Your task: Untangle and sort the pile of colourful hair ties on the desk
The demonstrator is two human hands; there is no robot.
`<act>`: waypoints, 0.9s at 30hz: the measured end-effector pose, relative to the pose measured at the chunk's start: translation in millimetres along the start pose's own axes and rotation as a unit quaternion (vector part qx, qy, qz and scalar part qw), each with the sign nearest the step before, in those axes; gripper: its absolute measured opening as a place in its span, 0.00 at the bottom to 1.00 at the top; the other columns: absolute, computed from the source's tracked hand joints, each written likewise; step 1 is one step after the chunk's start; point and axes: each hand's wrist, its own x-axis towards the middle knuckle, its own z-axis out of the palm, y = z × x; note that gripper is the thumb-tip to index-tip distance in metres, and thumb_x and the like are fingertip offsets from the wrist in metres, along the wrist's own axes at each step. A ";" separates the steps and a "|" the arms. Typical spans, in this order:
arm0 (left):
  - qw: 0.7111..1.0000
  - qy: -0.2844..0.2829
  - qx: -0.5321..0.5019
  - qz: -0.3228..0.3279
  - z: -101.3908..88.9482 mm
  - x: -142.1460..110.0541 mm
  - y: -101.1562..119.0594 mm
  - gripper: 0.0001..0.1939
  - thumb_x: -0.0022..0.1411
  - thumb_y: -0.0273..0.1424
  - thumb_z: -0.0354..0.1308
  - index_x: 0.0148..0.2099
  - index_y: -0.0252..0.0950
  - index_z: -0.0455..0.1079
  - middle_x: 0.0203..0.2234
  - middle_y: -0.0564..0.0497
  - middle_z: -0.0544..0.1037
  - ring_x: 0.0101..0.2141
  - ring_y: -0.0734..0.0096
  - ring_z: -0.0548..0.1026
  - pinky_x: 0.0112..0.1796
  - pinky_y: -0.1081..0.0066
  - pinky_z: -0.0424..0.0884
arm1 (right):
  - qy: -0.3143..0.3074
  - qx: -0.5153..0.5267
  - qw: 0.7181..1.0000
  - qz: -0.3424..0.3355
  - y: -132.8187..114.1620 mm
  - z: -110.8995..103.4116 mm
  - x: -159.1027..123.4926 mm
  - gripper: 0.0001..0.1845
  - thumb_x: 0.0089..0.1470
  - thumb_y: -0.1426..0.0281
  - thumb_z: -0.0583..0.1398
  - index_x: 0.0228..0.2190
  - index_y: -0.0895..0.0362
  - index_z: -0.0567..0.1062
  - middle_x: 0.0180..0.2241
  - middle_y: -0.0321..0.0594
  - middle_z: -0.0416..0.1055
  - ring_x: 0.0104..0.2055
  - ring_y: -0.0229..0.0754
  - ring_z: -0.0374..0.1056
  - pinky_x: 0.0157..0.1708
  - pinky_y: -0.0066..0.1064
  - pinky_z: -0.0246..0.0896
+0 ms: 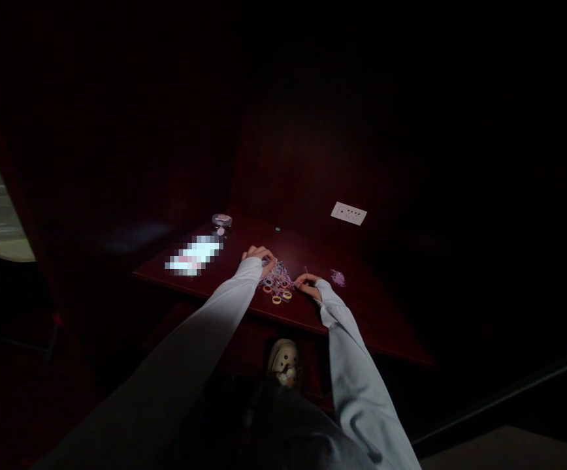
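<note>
A mixed pile of small hair ties (277, 277), mostly purple and pink thin bands, lies on the dark red table between my hands. Thicker yellow hair ties (276, 300) rest at its near edge. My left hand (260, 255) reaches over the pile's upper left side, its fingers curled together; what sits at their tips is too small to name. At the pile's right side, my right hand (307, 284) is closed in a pinch, with thin purple bands at its fingertips. A smaller heap of purple bands (338, 278) lies to the right of that hand.
A lit, blurred-out screen (194, 255) lies on the table's left part. Behind it stands a round clear container (222, 220). One small green ring (277, 229) lies farther back. A white socket panel (349, 213) is on the wall. Below the table edge shows a clog (284, 359).
</note>
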 end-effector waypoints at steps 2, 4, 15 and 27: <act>1.000 0.001 -0.001 0.003 0.1 -0.1 0.2 0.06 0.66 0.34 0.62 0.36 0.42 0.77 0.45 0.50 0.83 0.52 0.55 0.71 0.53 0.58 0.62 | 0.020 0.010 1.000 -0.005 1.4 1.8 2.8 0.20 0.39 0.50 0.70 0.24 0.53 0.78 0.24 0.34 0.72 0.28 0.38 0.61 0.32 0.32 0.56; 1.000 -0.003 0.000 0.012 -0.4 -1.0 1.3 0.05 0.66 0.34 0.62 0.36 0.42 0.77 0.45 0.51 0.83 0.52 0.55 0.71 0.52 0.59 0.62 | 0.037 0.015 0.999 -0.011 3.0 3.5 5.1 0.20 0.38 0.49 0.69 0.23 0.53 0.77 0.24 0.34 0.72 0.28 0.38 0.60 0.32 0.31 0.55; 0.987 -0.083 0.003 0.138 -1.2 -5.3 5.4 0.07 0.58 0.40 0.71 0.37 0.45 0.80 0.46 0.52 0.82 0.50 0.59 0.71 0.53 0.60 0.61 | 0.052 0.048 0.997 -0.019 2.8 3.8 2.5 0.15 0.42 0.55 0.67 0.26 0.54 0.78 0.26 0.34 0.72 0.30 0.39 0.62 0.35 0.32 0.58; 0.988 -0.084 0.009 0.126 -5.7 -9.1 10.6 0.07 0.57 0.38 0.73 0.36 0.44 0.80 0.46 0.52 0.82 0.50 0.58 0.71 0.53 0.60 0.61 | 0.131 -0.026 0.990 -0.039 21.6 -1.8 22.8 0.17 0.47 0.52 0.63 0.27 0.53 0.77 0.28 0.41 0.77 0.31 0.45 0.70 0.36 0.37 0.65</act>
